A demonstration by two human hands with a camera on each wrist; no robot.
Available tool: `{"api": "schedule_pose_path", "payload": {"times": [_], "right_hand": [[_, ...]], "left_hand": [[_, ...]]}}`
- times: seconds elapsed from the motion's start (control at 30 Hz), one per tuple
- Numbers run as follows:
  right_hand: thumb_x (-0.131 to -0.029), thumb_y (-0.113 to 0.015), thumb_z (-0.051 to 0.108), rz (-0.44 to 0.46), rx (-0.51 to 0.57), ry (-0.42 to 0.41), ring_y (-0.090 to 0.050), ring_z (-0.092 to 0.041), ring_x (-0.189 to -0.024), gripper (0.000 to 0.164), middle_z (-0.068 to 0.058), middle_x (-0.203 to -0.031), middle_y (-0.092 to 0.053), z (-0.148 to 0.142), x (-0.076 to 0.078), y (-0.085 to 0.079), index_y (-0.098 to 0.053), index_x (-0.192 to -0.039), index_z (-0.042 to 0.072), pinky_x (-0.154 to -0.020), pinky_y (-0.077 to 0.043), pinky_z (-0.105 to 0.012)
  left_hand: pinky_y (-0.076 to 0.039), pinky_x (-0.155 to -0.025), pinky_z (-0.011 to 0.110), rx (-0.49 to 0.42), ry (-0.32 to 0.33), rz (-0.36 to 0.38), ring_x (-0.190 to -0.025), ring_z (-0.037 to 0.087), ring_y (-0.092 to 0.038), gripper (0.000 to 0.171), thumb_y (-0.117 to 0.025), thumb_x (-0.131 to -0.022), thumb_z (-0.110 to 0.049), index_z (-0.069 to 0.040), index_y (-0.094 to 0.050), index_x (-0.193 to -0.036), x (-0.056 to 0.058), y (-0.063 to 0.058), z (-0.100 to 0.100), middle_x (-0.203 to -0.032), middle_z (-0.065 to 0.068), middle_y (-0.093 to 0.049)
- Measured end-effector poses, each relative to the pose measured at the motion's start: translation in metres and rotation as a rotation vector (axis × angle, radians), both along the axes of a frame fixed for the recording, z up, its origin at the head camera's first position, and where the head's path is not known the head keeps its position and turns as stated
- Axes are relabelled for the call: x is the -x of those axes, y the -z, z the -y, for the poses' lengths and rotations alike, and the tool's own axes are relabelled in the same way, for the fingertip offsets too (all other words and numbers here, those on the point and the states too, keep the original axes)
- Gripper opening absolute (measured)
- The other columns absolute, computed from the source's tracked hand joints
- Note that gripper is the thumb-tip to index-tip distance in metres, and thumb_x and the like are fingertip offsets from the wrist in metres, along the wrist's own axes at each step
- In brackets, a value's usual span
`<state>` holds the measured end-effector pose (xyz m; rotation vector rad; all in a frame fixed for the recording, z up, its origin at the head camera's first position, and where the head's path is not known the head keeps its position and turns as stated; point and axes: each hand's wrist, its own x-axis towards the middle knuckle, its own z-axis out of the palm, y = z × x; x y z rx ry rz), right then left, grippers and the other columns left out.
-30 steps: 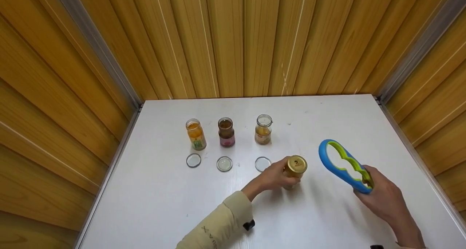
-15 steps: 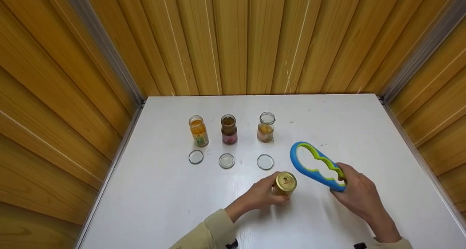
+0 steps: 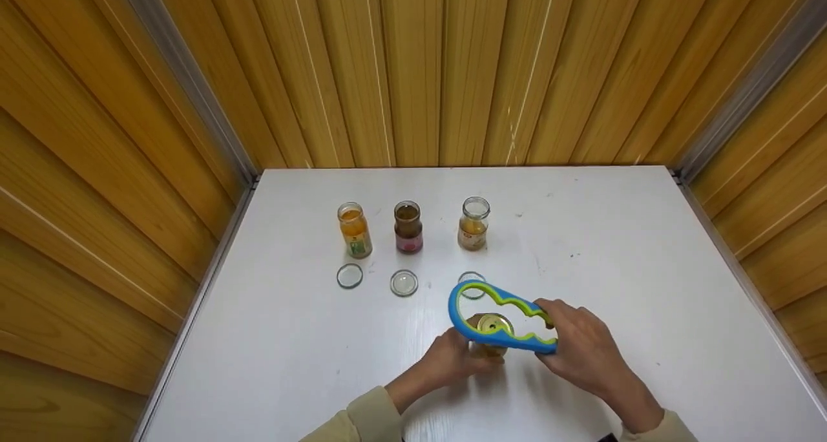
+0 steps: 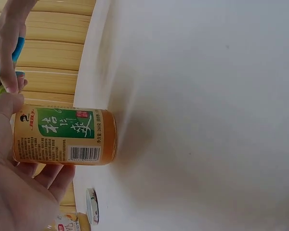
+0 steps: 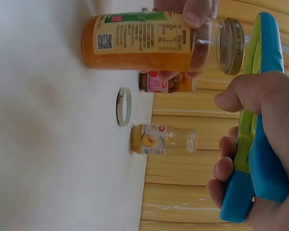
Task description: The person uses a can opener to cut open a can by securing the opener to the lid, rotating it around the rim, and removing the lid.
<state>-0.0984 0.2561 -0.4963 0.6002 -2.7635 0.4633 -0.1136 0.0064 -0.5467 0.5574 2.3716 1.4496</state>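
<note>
My left hand [image 3: 454,358] grips a glass jar [image 5: 144,41] of orange contents, its fingers wrapped round the labelled side. The jar is upright, and its gold lid [image 3: 496,322] is on. In my right hand [image 3: 585,342] is a blue jar opener [image 3: 510,342] with a green toothed inner edge, held by its handle end. The opener's loop hangs right over the lid in the head view. In the right wrist view the opener's loop overlaps the lid end, with my thumb along the handle.
Three lidless jars stand in a row farther back: an orange one [image 3: 357,238], a dark one with a pink label [image 3: 409,235] and a pale yellow one [image 3: 473,232]. Before them lie three lids, one [image 3: 471,276] partly behind the opener. Wood-patterned walls [image 3: 413,73] enclose the white table [image 3: 258,326].
My right hand has brought the opener leftward until it overlaps the jar's lid. My left hand has drawn the jar left and nearer to me.
</note>
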Motion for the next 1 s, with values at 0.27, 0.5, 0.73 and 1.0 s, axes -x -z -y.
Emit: {"api": "schedule_pose_path", "payload": {"times": [0.27, 0.5, 0.73, 1.0], "right_hand": [[-0.060, -0.094, 0.022, -0.093, -0.120, -0.033, -0.063, -0.017, -0.083, 0.071, -0.001, -0.097, -0.067, 0.020, -0.004, 0.000, -0.063, -0.123, 0.010, -0.067, -0.049, -0.033], [-0.062, -0.095, 0.023, -0.046, -0.176, 0.003, -0.062, -0.018, -0.081, 0.071, -0.003, -0.093, -0.066, 0.030, -0.013, -0.007, -0.063, -0.123, 0.007, -0.066, -0.047, -0.034], [-0.066, -0.095, 0.022, 0.056, -0.223, 0.055, -0.062, -0.021, -0.077, 0.068, -0.007, -0.092, -0.067, 0.038, -0.017, -0.014, -0.063, -0.123, 0.005, -0.064, -0.047, -0.035], [-0.067, -0.095, 0.016, 0.088, -0.285, 0.093, -0.060, -0.021, -0.064, 0.062, -0.010, -0.083, -0.065, 0.049, -0.020, -0.018, -0.059, -0.115, 0.003, -0.057, -0.049, -0.034]], "left_hand": [[-0.041, -0.114, 0.034, -0.102, 0.000, -0.091, -0.129, 0.002, -0.054, 0.060, -0.086, -0.086, -0.031, -0.028, -0.059, -0.140, 0.004, 0.006, -0.002, -0.136, -0.020, -0.062], [-0.039, -0.114, 0.033, -0.122, -0.035, -0.071, -0.130, 0.002, -0.054, 0.065, -0.089, -0.083, -0.034, -0.028, -0.059, -0.141, 0.002, 0.009, -0.004, -0.137, -0.020, -0.061], [-0.040, -0.113, 0.035, -0.168, -0.090, -0.004, -0.126, 0.002, -0.057, 0.062, -0.092, -0.079, -0.032, -0.030, -0.064, -0.134, -0.002, 0.008, -0.005, -0.130, -0.021, -0.065], [-0.043, -0.111, 0.033, -0.205, -0.083, 0.035, -0.127, 0.004, -0.056, 0.059, -0.089, -0.083, -0.028, -0.027, -0.064, -0.137, -0.005, 0.007, -0.005, -0.131, -0.019, -0.065]]}}
